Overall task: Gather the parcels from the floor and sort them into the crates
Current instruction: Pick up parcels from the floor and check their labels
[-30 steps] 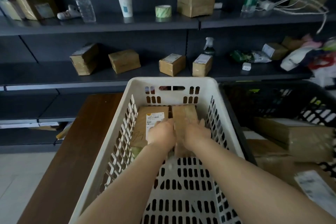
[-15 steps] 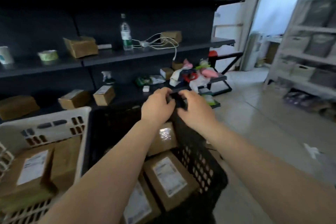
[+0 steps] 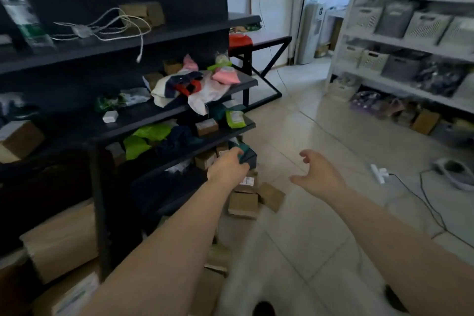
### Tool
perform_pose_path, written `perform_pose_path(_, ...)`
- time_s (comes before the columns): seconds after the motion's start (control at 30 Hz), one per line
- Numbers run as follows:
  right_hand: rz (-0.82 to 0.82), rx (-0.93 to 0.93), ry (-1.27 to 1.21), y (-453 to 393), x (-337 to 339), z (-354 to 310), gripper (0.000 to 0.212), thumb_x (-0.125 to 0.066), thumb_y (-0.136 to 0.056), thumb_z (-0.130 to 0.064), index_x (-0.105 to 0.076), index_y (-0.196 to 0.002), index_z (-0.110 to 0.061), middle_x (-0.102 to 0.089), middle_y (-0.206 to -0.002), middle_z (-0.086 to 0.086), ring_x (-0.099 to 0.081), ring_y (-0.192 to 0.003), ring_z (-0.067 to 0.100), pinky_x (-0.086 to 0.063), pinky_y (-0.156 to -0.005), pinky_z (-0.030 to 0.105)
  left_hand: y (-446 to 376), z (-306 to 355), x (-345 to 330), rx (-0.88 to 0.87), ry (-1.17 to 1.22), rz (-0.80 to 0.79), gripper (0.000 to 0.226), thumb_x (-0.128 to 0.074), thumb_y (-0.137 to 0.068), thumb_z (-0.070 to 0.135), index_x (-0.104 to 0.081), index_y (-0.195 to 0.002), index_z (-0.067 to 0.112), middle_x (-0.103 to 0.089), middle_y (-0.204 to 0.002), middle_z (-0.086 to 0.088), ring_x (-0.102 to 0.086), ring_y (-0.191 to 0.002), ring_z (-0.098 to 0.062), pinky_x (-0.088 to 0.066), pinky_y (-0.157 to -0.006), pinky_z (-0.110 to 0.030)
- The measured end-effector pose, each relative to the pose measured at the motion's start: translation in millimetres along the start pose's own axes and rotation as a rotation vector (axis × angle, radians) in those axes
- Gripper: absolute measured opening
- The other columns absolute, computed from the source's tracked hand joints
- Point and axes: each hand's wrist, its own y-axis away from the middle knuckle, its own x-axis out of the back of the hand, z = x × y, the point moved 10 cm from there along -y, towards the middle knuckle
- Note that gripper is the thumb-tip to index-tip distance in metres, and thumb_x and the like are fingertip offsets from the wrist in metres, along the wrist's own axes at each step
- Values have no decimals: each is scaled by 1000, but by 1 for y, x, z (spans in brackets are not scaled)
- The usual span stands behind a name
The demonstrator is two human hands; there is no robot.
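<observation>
Parcels (image 3: 243, 202) lie on the floor (image 3: 320, 213) near the dark shelving's (image 3: 154, 115) foot, not gathered, as my left hand (image 3: 227, 168), fingers hidden, and spread, empty right hand (image 3: 316, 174) reach over them.

- Two hands: the left hand (image 3: 227, 167) and the right hand (image 3: 316, 174), both reaching forward, empty as far as can be seen.
- About four small cardboard parcels (image 3: 243, 202) on the floor, just below and beyond the left hand; the heap is blurred, so the count is rough.
- Two small brown boxes (image 3: 206, 127) on the dark shelves above the left hand, one per level.
- Two bright green bags (image 3: 151, 133) on the shelf to the left of the left hand.
- One white power strip (image 3: 379, 172) on the floor, right of the right hand.
</observation>
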Motion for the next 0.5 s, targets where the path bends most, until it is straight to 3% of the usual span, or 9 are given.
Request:
perform_pose_path(0.2, -121, -96, 119, -150, -38, 81, 80, -70, -73, -41, -34, -139, -16, -44, -135, 8, -44, -124, 26, -41, -96, 33, -149, -32, -75, 183, 81, -11, 35, -52, -88, 26, -49, -123, 24, -57, -121, 1, -55, -107, -19, -46, -89, -34)
perform_pose_path(0.37, -266, -154, 227, -267, -111, 158, 77, -68, -76, -37, -29, -141, -21, -43, -135, 3, -44, -123, 24, -43, -96, 38, -255, -64, -179, 310, 96, -100, 30, -47, -89, 25, -52, -119, 22, -57, -122, -2, -52, -105, -19, -36, -79, -27)
perform_pose_path(0.5, -377, -173, 287, -345, -201, 228, 77, -67, -72, -46, -31, -136, -24, -44, -129, 0, -45, -120, 23, -43, -91, 36, -316, -110, -280, 422, 171, -138, 19, -47, -91, 25, -56, -103, 14, -62, -109, -10, -57, -94, -23, -47, -84, -35)
